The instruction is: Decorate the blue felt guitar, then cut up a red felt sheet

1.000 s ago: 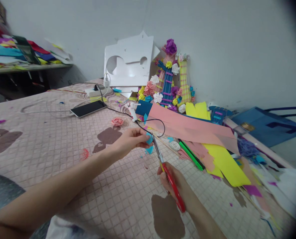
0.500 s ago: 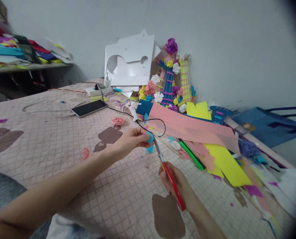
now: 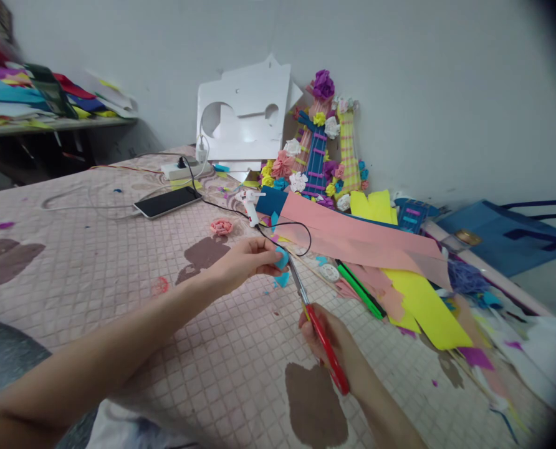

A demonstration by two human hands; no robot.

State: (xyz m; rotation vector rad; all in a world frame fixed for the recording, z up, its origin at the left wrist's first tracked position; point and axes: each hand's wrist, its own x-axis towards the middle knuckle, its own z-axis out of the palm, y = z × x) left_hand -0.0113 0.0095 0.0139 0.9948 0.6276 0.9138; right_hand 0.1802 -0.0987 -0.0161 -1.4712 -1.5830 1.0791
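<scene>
Between the thumb and fingers of my left hand [image 3: 254, 257] is a small piece of light blue paper [image 3: 282, 257]. My right hand [image 3: 329, 337] grips red-handled scissors [image 3: 327, 349], whose blades point up and left and meet the edge of that paper. Whether the blades are parted is hard to make out. Another light blue scrap [image 3: 282, 280] lies on the cloth just below my left fingertips. Behind my left hand stands a white glue gun [image 3: 250, 209] with a black cord. A pink paper flower [image 3: 221, 227] rests to its left.
A phone [image 3: 167, 202] and a white power strip [image 3: 184, 169] lie at the back left, with cables around them. To the right are a pink paper strip [image 3: 362, 231], a green cutter [image 3: 359, 290] and yellow paper [image 3: 427, 308]. Paper-flower decorations [image 3: 318, 156] lean against the wall.
Almost nothing differs. Both hands, the blue paper and the scissors stay in nearly the same place.
</scene>
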